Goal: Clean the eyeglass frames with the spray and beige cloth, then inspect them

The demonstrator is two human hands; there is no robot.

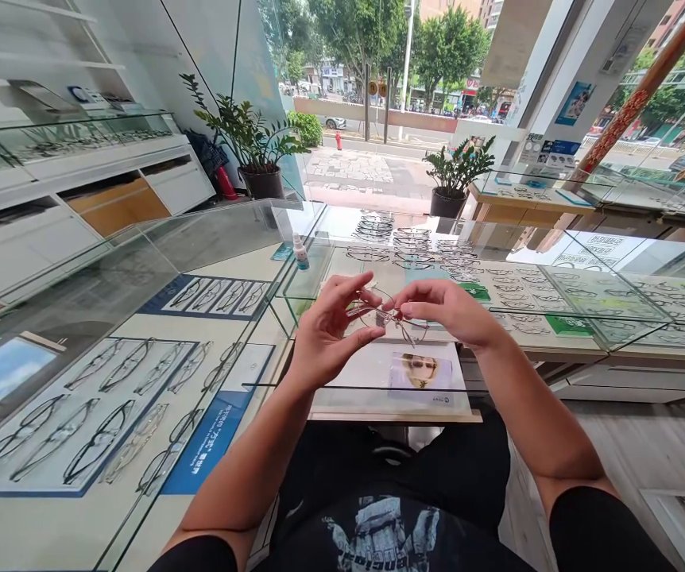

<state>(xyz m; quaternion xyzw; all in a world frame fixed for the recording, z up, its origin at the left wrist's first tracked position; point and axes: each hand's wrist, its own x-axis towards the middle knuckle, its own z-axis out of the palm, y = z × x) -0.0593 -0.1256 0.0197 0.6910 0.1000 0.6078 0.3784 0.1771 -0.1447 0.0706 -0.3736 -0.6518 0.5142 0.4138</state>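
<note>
A pair of thin wire-framed eyeglasses (412,326) is held up between my two hands, above the counter. My left hand (334,330) is curled around its left side, thumb below and fingers above. From the other side, my right hand (446,310) pinches the frame near its middle with thumb and fingertips. The fingers partly cover the glasses, and the fine details of the frame are too small to make out. Under the glasses lies a printed card (419,372) showing a face with sunglasses.
A small spray bottle (300,253) stands on the glass counter beyond my left hand. Rows of glasses (414,246) lie further back. To the left, a glass case holds a tray of eyeglasses (104,437) and a blue leaflet (208,445). Potted plants (265,183) stand by the window.
</note>
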